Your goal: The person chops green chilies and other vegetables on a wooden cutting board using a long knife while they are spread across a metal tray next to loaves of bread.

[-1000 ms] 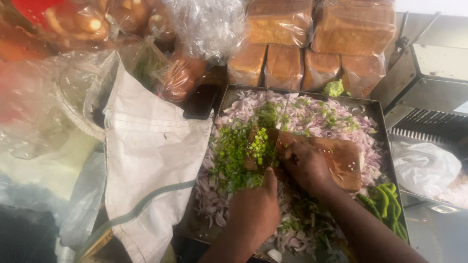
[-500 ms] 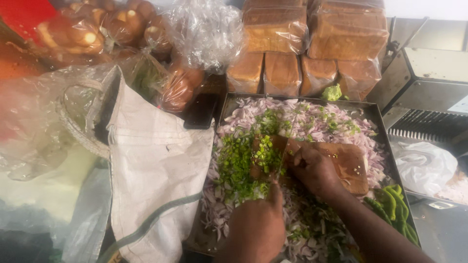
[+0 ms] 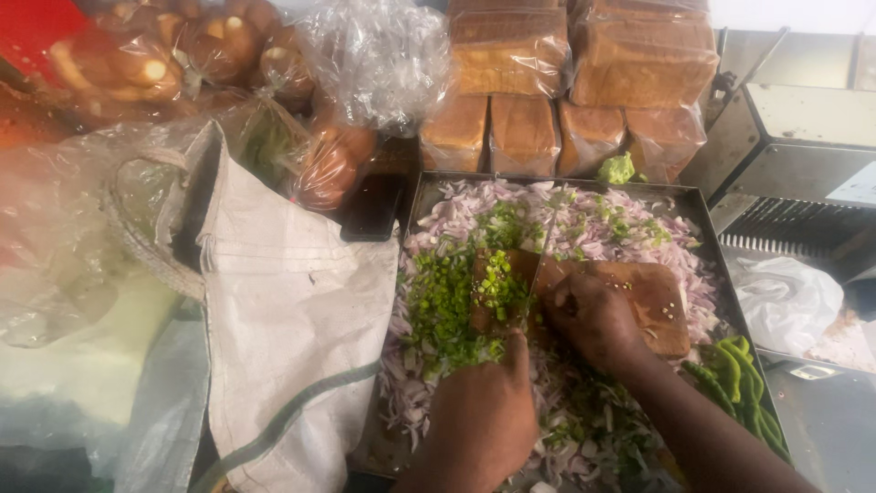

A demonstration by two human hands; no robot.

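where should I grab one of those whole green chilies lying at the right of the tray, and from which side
Pinch a whole green chili around its middle, coming straight down from above. They lie flat in a loose pile at the right edge of the metal tray, clear of both hands, long sides exposed upward.

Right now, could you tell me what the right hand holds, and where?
The right hand seems to grip a knife by its handle, hidden under the fingers.

My left hand (image 3: 479,420) and right hand (image 3: 591,318) were bare: no gloves, no rings, no watch, and no sleeves reached my forearms.
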